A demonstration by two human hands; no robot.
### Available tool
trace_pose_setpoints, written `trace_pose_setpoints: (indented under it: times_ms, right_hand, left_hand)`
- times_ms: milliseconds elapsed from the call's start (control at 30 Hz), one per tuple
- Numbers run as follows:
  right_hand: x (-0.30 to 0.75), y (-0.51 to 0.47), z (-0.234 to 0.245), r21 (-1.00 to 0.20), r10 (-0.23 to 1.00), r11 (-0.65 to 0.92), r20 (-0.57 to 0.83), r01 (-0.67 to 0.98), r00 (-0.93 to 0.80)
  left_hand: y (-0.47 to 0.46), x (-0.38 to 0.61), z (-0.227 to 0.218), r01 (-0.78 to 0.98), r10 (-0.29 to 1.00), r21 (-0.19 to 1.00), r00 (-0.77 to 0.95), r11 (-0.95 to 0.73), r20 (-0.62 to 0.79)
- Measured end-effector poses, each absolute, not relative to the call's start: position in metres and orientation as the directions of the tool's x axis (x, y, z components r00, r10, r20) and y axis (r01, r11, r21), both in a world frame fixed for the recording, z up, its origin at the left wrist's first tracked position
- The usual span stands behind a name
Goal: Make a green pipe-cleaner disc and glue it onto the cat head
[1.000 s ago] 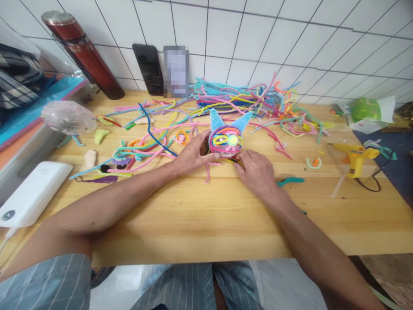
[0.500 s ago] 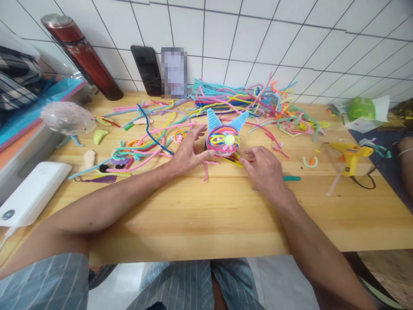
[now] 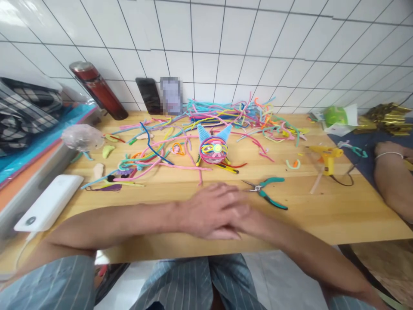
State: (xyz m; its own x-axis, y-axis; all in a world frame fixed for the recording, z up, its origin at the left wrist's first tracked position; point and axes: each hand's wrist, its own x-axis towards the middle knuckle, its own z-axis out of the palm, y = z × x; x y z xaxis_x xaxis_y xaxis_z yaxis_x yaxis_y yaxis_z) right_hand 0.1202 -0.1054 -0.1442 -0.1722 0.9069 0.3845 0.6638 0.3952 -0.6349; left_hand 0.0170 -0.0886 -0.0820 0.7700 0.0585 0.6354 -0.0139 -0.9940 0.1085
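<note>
Near the table's front edge my left hand (image 3: 209, 211) lies across my right hand (image 3: 244, 215), its fingers stretched over it and no tool in it. Most of the right hand's fingers are hidden under the left. Just beyond stands a cat-like figure (image 3: 213, 151) wound from coloured pipe cleaners, with two light blue pointed ears, yellow-ringed eyes and a round yellow-green piece on its face. Neither hand touches it. Teal-handled pliers (image 3: 274, 202) lie spread on the wood, right of the hands. Yellow-and-black handles (image 3: 229, 168) poke out below the figure.
Pipe cleaners (image 3: 219, 114) heap along the tiled wall, with more strewn at left. A yellow glue gun (image 3: 328, 160) sits at right, near another person's arm (image 3: 392, 172). A red flask (image 3: 100, 91), a dark phone (image 3: 148, 95) and a white power bank (image 3: 50, 202) are at left.
Both hands have drawn back from beside the figure toward the table's front edge, and the left now lies over the right. The pliers, mostly hidden before, are in plain view. The camera view has shifted.
</note>
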Motion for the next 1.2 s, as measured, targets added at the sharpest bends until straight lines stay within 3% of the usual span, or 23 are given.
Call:
trace_pose_setpoints:
  times_ms: [33,100,133,167,200,233,267,333,367,433,500,633,767,967,1200]
  right_hand:
    - [0.093,-0.11,-0.151,-0.65,0.913,0.339,0.401,0.68,-0.072]
    - [0.059,-0.118,-0.156,-0.743,0.77,0.092,0.475,0.663,0.426]
    - [0.058,-0.121,-0.154,-0.76,0.723,0.068,0.484,0.646,0.493]
    - [0.069,-0.123,-0.148,-0.752,0.76,0.096,0.479,0.653,0.439]
    - [0.089,-0.123,-0.139,-0.702,0.872,0.224,0.454,0.676,0.182]
    - [0.117,-0.121,-0.128,-0.652,0.91,0.381,0.39,0.655,-0.14]
    - [0.148,-0.116,-0.117,-0.643,0.902,0.423,0.368,0.638,-0.228]
    - [0.207,-0.1,-0.098,-0.638,0.907,0.413,0.352,0.65,-0.231]
    - [0.229,-0.089,-0.093,-0.633,0.927,0.342,0.348,0.694,-0.14]
    - [0.255,-0.065,-0.092,-0.634,0.93,0.236,0.367,0.736,0.018]
    - [0.259,-0.044,-0.103,-0.694,0.954,0.185,0.296,0.696,0.041]
    - [0.248,-0.02,-0.128,-0.774,0.981,0.179,0.191,0.607,-0.045]
    - [0.242,-0.013,-0.136,-0.815,0.975,0.209,0.216,0.54,-0.052]
    - [0.24,-0.01,-0.144,-0.862,0.971,0.225,0.238,0.454,-0.029]
    - [0.239,-0.012,-0.144,-0.853,0.972,0.219,0.231,0.473,-0.033]
  left_hand:
    - [-0.097,0.022,-0.087,-0.018,0.048,0.111,0.822,-0.994,0.568]
    - [-0.102,0.026,-0.098,-0.038,0.067,0.216,0.886,-0.976,0.458]
    - [-0.099,0.024,-0.102,-0.063,0.076,0.28,0.884,-0.958,0.462]
    - [-0.094,0.02,-0.105,-0.091,0.095,0.334,0.859,-0.938,0.502]
    - [-0.085,0.014,-0.108,-0.087,0.159,0.376,0.802,-0.922,0.576]
    - [-0.074,0.007,-0.11,-0.054,0.237,0.393,0.721,-0.918,0.651]
    - [-0.062,0.0,-0.114,0.012,0.323,0.408,0.631,-0.913,0.705]
    - [-0.034,-0.014,-0.124,0.255,0.557,0.496,0.419,-0.83,0.717]
    - [-0.021,-0.019,-0.13,0.345,0.64,0.541,0.341,-0.767,0.689]
    - [0.003,-0.025,-0.142,0.421,0.763,0.638,0.311,-0.645,0.566]
    - [0.021,-0.025,-0.15,0.423,0.832,0.718,0.333,-0.552,0.444]
    - [0.039,-0.016,-0.152,0.286,0.812,0.807,0.462,-0.517,0.357]
    - [0.046,-0.01,-0.152,0.153,0.811,0.888,0.495,-0.433,0.31]
    - [0.048,-0.011,-0.158,0.185,0.827,0.879,0.464,-0.44,0.317]
    - [0.048,-0.009,-0.158,0.182,0.827,0.883,0.469,-0.433,0.309]
